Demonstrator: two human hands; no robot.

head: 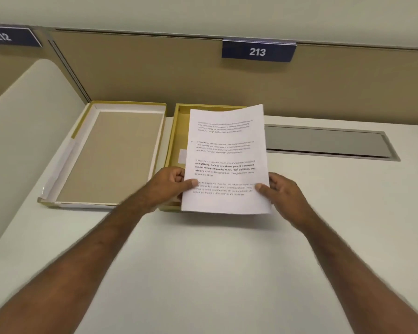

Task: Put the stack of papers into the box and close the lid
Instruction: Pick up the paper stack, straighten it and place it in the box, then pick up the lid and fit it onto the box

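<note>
A stack of white printed papers point(226, 155) hangs over the open yellow box point(175, 141), covering most of its inside. My left hand point(170, 183) grips the stack's lower left edge, thumb on top. My right hand point(284, 192) grips the lower right edge the same way. The box's lid point(111, 153) lies upside down to the left of the box, its brown inner face up with a white rim. The stack's near end sticks out past the box's front wall; whether the stack touches the box's floor is hidden.
Everything sits on a white desk point(203, 261). A tan partition point(155, 73) stands behind, bearing a blue sign 213 point(258, 51) and another sign 212 point(3, 36). A grey cable flap point(328, 143) is set in the desk to the right. A rounded white divider point(17, 131) stands at left.
</note>
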